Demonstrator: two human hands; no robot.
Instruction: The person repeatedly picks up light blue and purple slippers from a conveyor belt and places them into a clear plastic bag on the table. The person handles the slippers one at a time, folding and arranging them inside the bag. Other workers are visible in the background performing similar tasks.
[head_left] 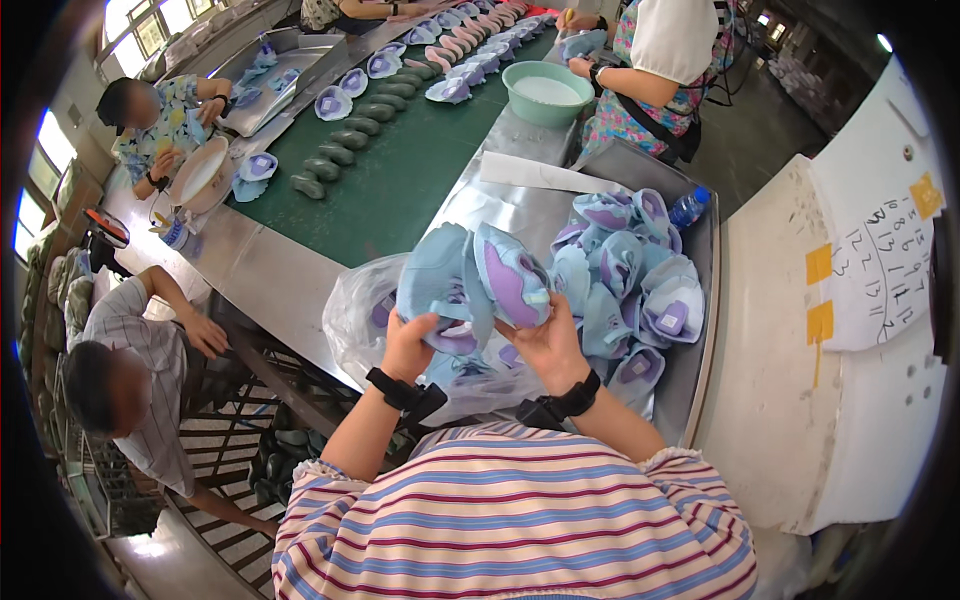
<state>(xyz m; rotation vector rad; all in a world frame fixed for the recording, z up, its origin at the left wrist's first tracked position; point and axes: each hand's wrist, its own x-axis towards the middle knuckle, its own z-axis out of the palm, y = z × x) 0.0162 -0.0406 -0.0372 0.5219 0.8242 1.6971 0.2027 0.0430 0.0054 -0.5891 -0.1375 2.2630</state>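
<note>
Both of my hands are raised in front of me over a clear plastic bag. My left hand [408, 345] grips a light blue shoe upper [432, 272] by its lower edge. Close beside it, my right hand [550, 350] holds another shoe upper [512, 280], blue with a purple panel, its fingers curled around the lower end. The two uppers touch or overlap in the middle. Below them the plastic bag [350, 325] lies open with more blue and purple uppers inside. To the right, a heap of shoe uppers [612, 265] fills a metal tray [708, 350].
Ahead runs a green belt [400, 195] with rows of dark shoe lasts [345, 138] and uppers. A green basin [548, 112] stands at its right edge, a pinkish basin [200, 175] at its left. A blue-capped bottle [688, 208] lies by the tray. Several people work nearby.
</note>
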